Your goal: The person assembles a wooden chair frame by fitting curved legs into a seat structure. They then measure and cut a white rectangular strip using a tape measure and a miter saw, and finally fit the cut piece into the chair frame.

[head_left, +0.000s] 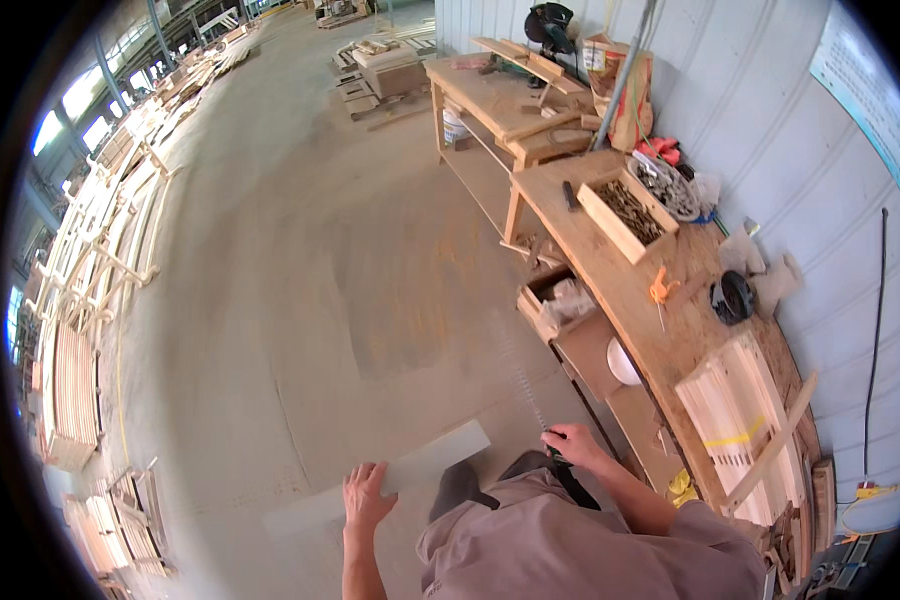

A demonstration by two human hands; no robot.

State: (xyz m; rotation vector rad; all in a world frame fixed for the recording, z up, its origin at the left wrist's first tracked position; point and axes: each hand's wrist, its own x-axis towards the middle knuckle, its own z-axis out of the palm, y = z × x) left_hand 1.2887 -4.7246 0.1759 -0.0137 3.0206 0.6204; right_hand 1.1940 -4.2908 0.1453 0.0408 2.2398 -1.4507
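Observation:
My left hand (368,497) is at the lower middle, fingers stretched out and a little apart, holding nothing. It is over or against a long pale strip (450,446) that slants up to the right in front of my dark-clad legs; I cannot tell whether it touches it. On the right, beside my lap, my right hand (578,446) is closed around a black-handled tool (556,450). A thin, faint, ridged line (528,388) runs forward from that hand; blur hides what it is. A black strap-like piece (575,488) lies below the hand.
Along the right runs a wooden workbench (610,270) with a wooden box of small metal pieces (627,213), an orange-handled tool (660,287), a black tape roll (733,297) and stacked wooden slats (735,425). Lumber racks (120,230) line the left. Pallets (385,75) stand far ahead.

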